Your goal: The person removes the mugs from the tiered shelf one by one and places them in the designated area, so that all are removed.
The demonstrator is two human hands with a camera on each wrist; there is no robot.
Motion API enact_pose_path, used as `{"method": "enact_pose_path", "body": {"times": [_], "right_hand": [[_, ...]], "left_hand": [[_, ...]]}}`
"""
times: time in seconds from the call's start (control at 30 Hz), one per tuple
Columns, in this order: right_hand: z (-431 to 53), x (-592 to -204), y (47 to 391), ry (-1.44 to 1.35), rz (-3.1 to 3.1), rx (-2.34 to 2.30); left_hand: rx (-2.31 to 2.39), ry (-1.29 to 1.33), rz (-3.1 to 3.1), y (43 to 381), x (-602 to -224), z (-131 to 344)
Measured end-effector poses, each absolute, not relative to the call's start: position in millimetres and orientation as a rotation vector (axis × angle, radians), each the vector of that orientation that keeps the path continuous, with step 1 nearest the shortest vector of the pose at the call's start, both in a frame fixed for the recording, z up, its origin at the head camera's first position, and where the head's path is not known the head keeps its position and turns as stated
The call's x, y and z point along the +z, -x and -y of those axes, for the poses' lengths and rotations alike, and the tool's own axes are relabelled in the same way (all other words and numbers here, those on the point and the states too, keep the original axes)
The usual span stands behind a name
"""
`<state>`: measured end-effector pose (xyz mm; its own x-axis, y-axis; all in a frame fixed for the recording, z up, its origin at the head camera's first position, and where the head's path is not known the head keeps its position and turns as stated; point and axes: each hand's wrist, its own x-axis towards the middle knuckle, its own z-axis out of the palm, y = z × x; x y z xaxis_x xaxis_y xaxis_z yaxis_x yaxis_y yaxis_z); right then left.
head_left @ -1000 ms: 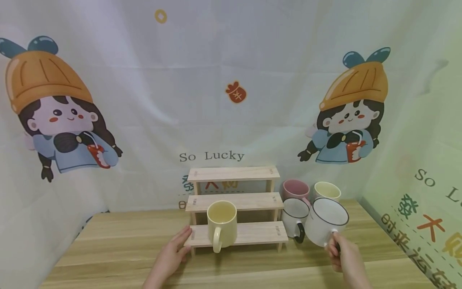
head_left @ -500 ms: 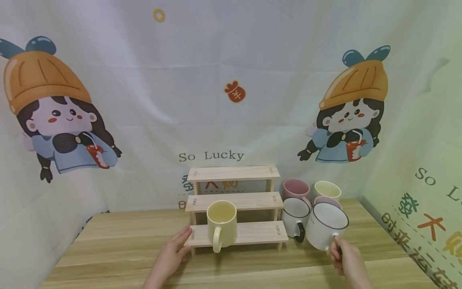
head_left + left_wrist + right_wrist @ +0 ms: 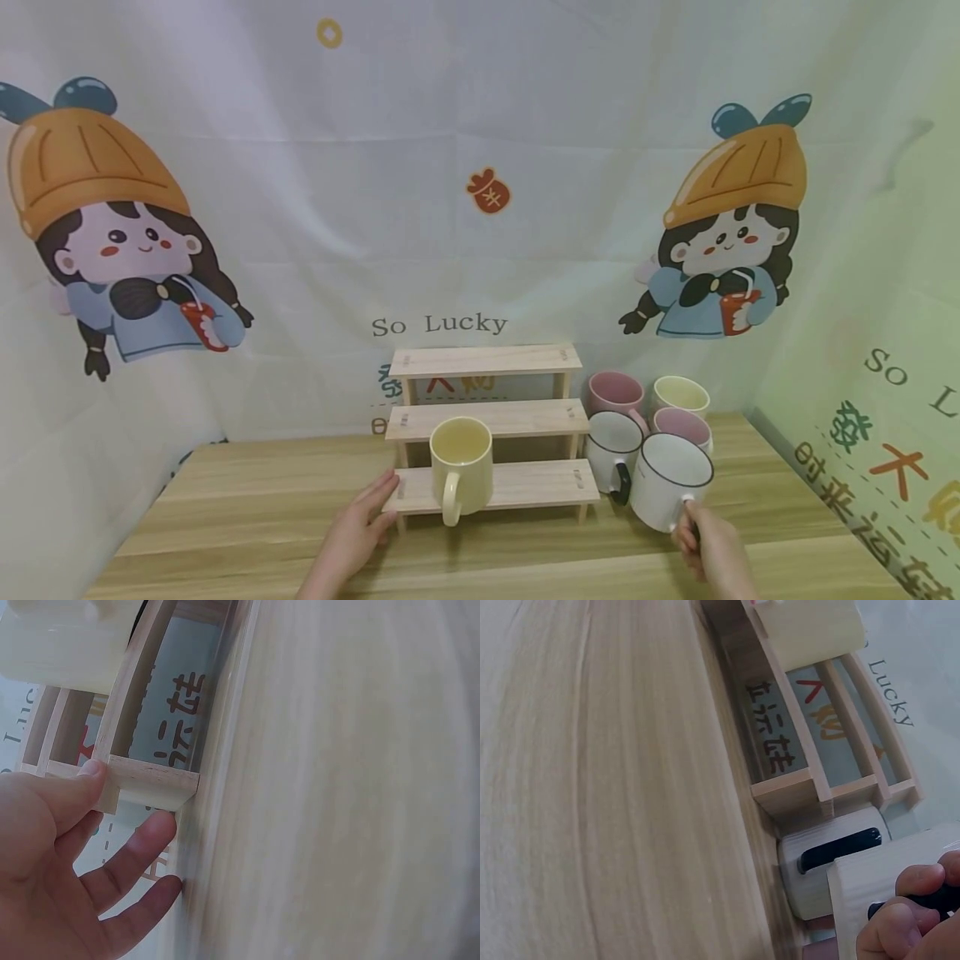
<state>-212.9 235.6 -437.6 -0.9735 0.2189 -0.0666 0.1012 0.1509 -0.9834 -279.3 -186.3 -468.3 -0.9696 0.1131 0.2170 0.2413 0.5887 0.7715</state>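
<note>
My left hand steadies the left end of the bottom step of a three-step wooden rack. In the left wrist view the thumb presses the step's edge and the other fingers lie around its end. A pale yellow mug stands on that step, handle forward. At the right, my right hand grips the dark handle of a large white mug with a dark rim. Directly to its left stands a smaller white mug with a black handle.
Behind the white mugs stand a dark pink mug, a light pink mug and a cream mug. Everything is on a wood-grain table. A printed cloth closes off the back and sides.
The large white mug has come down and nearer with my right hand, drifting slightly left at the end, uncovering the light pink mug behind it. My left hand stays in place.
</note>
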Motion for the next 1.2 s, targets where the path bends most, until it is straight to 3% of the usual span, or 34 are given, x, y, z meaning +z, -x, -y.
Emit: {"method": "enact_pose_path", "body": {"times": [1.2], "right_hand": [[-230.9,-465.4,223.4,0.407,2.346,1.962]], "left_hand": [[-1.235,0.251,2.742,278.3,-464.3,185.9]]}}
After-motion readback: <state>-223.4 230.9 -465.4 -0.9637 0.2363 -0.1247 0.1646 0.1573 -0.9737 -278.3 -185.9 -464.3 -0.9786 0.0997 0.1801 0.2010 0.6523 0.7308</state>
